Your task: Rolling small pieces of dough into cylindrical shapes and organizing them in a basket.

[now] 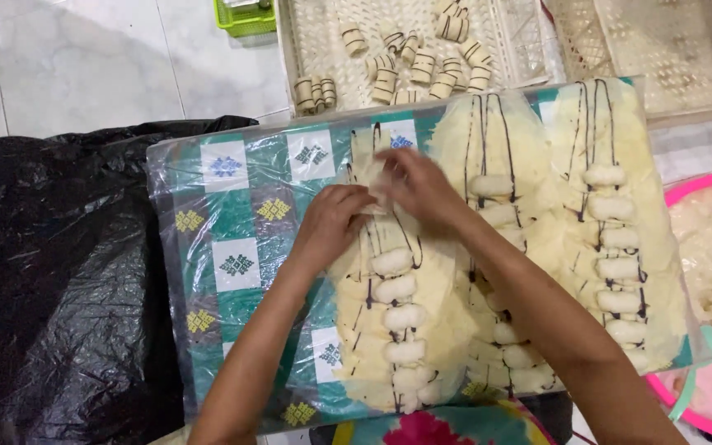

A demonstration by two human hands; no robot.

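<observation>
My left hand (330,221) and my right hand (419,188) meet at the far end of the left row of thin pale wrappers (430,305). Their fingers fold one wrapper (379,191) between them. The wrappers lie in overlapping rows on a plastic-covered green patterned board (241,214), striped with dark chocolate lines. A white filling piece (393,262) sits on each wrapper, in rows below my hands and to the right (618,268).
A white slatted tray (315,33) at the top holds several rolled, chocolate-striped pieces (422,64). A second tray (669,49) stands top right. A pink basin (706,185) with pale contents is at right. Black plastic sheet (51,272) covers the left; a green basket (245,16) is at top.
</observation>
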